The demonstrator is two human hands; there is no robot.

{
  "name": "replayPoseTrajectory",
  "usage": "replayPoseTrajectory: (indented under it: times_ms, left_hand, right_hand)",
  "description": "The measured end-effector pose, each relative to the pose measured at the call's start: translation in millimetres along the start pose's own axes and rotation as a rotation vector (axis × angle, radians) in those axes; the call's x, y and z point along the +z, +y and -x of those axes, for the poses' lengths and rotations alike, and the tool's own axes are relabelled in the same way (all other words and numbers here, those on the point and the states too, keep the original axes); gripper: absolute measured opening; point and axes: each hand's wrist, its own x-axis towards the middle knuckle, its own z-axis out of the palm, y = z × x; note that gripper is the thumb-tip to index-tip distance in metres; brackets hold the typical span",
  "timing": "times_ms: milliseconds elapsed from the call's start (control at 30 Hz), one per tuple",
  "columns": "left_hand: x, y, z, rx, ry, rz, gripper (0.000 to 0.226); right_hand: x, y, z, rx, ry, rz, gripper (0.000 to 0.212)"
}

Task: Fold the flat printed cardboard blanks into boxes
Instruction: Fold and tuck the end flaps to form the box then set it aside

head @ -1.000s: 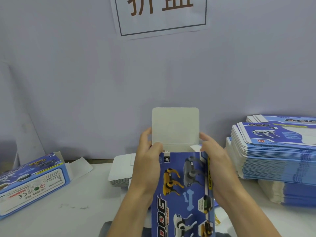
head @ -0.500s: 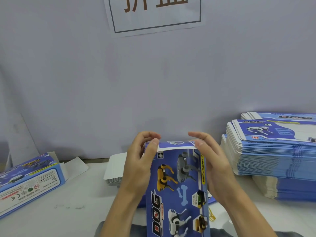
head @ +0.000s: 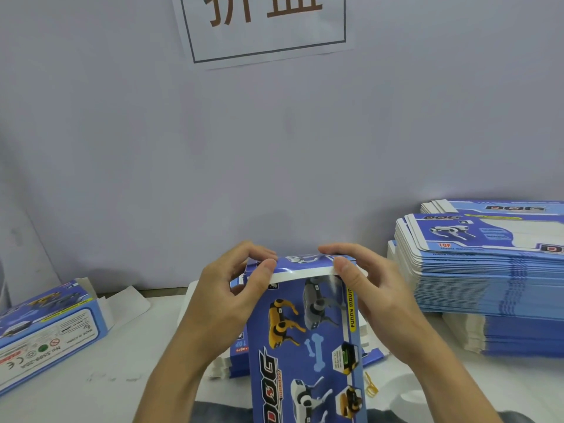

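Hands pinching the far end flap of the upright printed dog box: left hand and right hand gripping its corners above the table.

Held box bottom cut off, wall sign top cropped, folded box label blurred

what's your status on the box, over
Left hand and right hand both pinching the top flap of the upright box. Flap folded over, not fully tucked. Nothing in the way.
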Motion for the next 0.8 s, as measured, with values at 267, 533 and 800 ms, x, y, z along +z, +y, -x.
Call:
replayPoseTrajectory:
  times_ms: [267, 533, 800]
  left_hand:
    - [-4.5, 5.2, 2.0, -0.029, -0.067, -0.053, 0.028]
    - [-7.4, 3.3, 7.2, -0.334, -0.232, 0.041, 0.081]
    - [-19.3, 8.2, -7.0, -0.165, 0.417, 0.391, 0.077]
  right_hand:
    - [-5.5, -7.9, 1.7, -0.027, -0.059, 0.074, 0.029]
    - [-5.9, -2.4, -3.1, -0.003, 0.064, -0.101, 0.038]
    - [-22.7, -2.1, -6.8, 0.063, 0.423, -0.427, 0.038]
